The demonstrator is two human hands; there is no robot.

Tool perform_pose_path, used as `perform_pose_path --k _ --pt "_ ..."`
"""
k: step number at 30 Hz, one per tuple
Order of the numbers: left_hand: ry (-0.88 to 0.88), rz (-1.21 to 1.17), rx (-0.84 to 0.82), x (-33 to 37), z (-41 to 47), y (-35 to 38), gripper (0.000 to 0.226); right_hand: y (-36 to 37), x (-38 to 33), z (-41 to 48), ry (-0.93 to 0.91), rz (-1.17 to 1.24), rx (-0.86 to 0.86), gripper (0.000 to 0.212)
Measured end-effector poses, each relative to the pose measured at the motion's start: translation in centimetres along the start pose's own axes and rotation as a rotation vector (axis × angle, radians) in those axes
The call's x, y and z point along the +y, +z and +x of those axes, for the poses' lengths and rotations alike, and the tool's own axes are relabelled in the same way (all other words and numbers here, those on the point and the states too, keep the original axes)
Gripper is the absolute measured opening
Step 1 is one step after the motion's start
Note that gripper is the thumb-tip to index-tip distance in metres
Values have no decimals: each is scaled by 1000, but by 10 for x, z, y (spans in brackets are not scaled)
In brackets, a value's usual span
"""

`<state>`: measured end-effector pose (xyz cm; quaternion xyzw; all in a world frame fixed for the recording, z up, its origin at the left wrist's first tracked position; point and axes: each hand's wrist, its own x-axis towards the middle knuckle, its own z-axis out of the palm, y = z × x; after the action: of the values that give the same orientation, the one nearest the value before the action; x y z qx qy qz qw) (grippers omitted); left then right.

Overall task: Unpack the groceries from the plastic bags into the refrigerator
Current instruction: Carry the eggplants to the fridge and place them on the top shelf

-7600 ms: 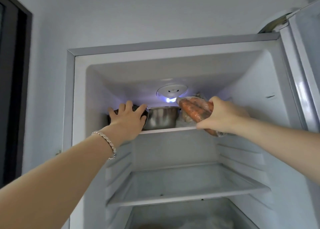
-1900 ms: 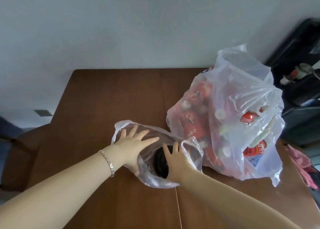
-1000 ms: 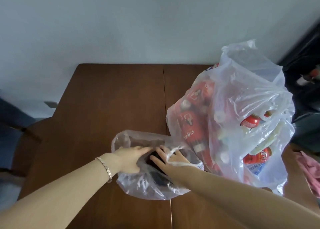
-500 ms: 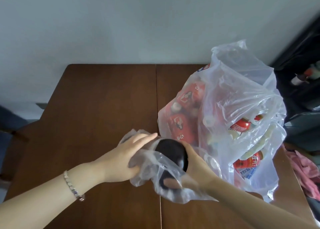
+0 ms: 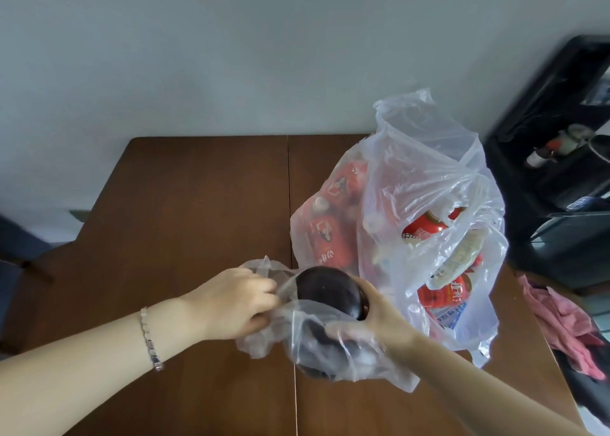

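Note:
A dark purple eggplant (image 5: 326, 290) sticks halfway out of a small clear plastic bag (image 5: 330, 353) above the brown wooden table (image 5: 198, 211). My right hand (image 5: 379, 316) grips the eggplant from the right, partly wrapped in the bag's film. My left hand (image 5: 234, 303) pinches the small bag's bunched edge on the left. Just behind stands a large clear plastic bag (image 5: 425, 178) full of red packets and bottles. The refrigerator is out of view.
A pink cloth (image 5: 561, 320) lies past the table's right edge. A black shelf unit (image 5: 561, 158) with small bottles stands at the right. A dark chair (image 5: 19, 257) sits by the table's left side. A white wall runs behind.
The eggplant has come further out of the small bag in my right hand, and my left hand has bunched the bag's edge tighter. Earlier I was at the refrigerator shelf placing carrots.

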<state>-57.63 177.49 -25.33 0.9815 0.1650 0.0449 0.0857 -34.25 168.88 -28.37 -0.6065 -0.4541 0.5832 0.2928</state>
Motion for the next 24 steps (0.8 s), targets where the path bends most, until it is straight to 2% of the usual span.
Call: perform_pose_path --k 3,5,6,8,10,13,15,18,20,21,22,24 --pt "89 123 -115 -1 -7 4 15 -8 0 -11 25 295 -104 89" --pt "62 222 -228 -7 -12 12 9 -13 0 -18 51 503 -165 92" --pt "28 285 -294 -11 -14 19 22 -15 0 -20 46 565 -177 97" --pt "-112 307 -447 -16 -19 29 43 -18 -3 -24 -5 629 -191 103" --pt "-291 285 -588 -22 -26 30 62 -20 -6 -25 -66 671 -200 96" --pt "-574 351 -717 -35 -36 22 35 -25 -12 -26 -118 744 -191 85" --pt "-753 386 -734 -44 -35 23 32 -27 -12 -27 -113 757 -161 87" --pt "-895 322 -851 -37 -26 31 30 -29 -12 -29 -96 679 -90 96" --pt "-953 152 -835 -23 -16 32 32 -28 -11 -34 -74 566 -18 104" --pt "-969 76 -765 -15 -8 27 30 -28 -11 -37 -73 508 21 103" --pt "-985 23 -620 -7 2 20 28 -28 -11 -40 -87 443 61 98" --pt "-1011 -167 -192 13 26 0 27 -27 -16 -46 -143 262 148 86"
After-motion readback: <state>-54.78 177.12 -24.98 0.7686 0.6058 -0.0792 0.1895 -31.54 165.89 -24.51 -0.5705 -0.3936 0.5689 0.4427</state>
